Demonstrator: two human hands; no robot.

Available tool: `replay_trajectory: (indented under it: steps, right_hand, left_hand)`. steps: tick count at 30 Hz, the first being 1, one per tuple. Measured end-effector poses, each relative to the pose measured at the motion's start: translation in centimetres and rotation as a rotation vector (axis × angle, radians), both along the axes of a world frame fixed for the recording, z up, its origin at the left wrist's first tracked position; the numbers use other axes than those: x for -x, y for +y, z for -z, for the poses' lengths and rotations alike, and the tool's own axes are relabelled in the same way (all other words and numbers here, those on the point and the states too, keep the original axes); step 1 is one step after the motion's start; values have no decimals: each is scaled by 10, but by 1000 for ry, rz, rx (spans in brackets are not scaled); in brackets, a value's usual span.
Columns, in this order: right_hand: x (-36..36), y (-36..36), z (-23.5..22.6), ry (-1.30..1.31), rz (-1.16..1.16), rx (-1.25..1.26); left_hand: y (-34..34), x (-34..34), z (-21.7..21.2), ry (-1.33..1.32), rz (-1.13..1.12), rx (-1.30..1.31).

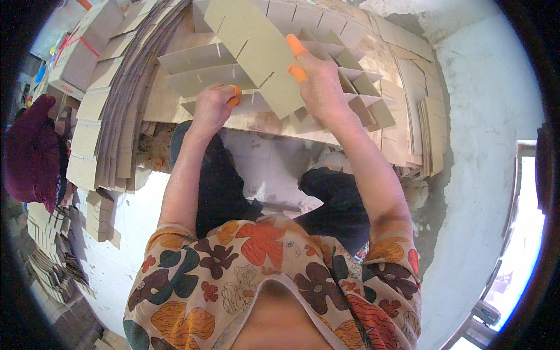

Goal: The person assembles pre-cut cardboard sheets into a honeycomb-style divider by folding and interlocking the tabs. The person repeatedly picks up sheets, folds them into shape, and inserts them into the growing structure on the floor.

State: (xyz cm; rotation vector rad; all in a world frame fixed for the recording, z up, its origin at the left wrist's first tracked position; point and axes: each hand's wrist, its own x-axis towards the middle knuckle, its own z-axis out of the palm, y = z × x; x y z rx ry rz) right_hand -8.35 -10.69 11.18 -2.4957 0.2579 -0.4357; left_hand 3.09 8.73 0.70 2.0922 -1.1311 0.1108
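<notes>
My right hand [318, 84], with orange rubber tips on two fingers, holds a long slotted grey cardboard strip [254, 49] tilted over a lattice of interlocked cardboard strips [350, 70]. My left hand [213, 105], also wearing an orange fingertip, rests closed on the near edge of the upright strips [201, 79] of that lattice. The lattice lies on a wooden board [163, 102] in front of my knees.
A tall fanned stack of slotted cardboard strips [119, 105] stands at the left of the board. More flat strips [429, 125] lie at the right. A person in dark red cloth [32, 154] sits at far left beside further piles [46, 256]. The floor is pale concrete.
</notes>
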Motion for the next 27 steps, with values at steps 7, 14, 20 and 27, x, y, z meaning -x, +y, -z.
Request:
replay_trajectory:
  steps: [7,14,20,27]
  right_hand:
    - [-6,11,-5,-38,-14,32]
    - [-9,13,-4,-40,4,43]
    - [-8,15,-11,-31,6,86]
    - [-3,24,6,121,-76,71]
  left_hand:
    - [-1,-3,-1,-11,-16,-49]
    - [-2,-4,3,-8,-31,-28]
    - [-2,-4,0,2,-32,-50]
    - [-5,-3,7,20,-15,-22]
